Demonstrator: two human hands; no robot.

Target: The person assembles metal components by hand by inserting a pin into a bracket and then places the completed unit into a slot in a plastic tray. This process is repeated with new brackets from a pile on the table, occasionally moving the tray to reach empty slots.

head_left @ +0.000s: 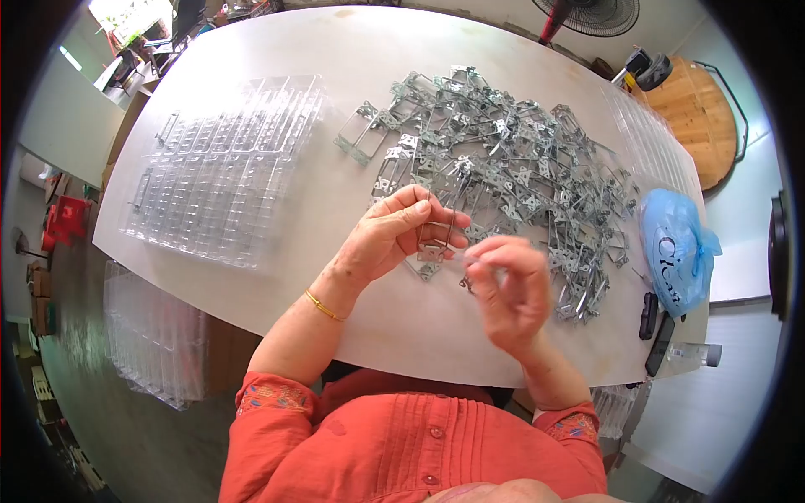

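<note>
My left hand (pixel 387 230) is closed around a thin metal wire bracket (pixel 433 249), which hangs between the thumb and fingers above the table. Close beside it on the right, my right hand (pixel 511 293) has its thumb and fingers drawn together in a pinch. Motion blurs those fingertips, and what lies between them cannot be made out. Just beyond both hands spreads a large heap of similar metal brackets (pixel 520 168), with plates and wire loops tangled together.
Stacked clear plastic trays (pixel 222 176) cover the table's left side; more trays (pixel 646 138) lie far right. A blue plastic bag (pixel 675 251), a black phone-like object (pixel 660 344) and a clear bottle (pixel 692 354) sit at the right edge. A fan (pixel 595 12) stands behind the white table (pixel 335 42).
</note>
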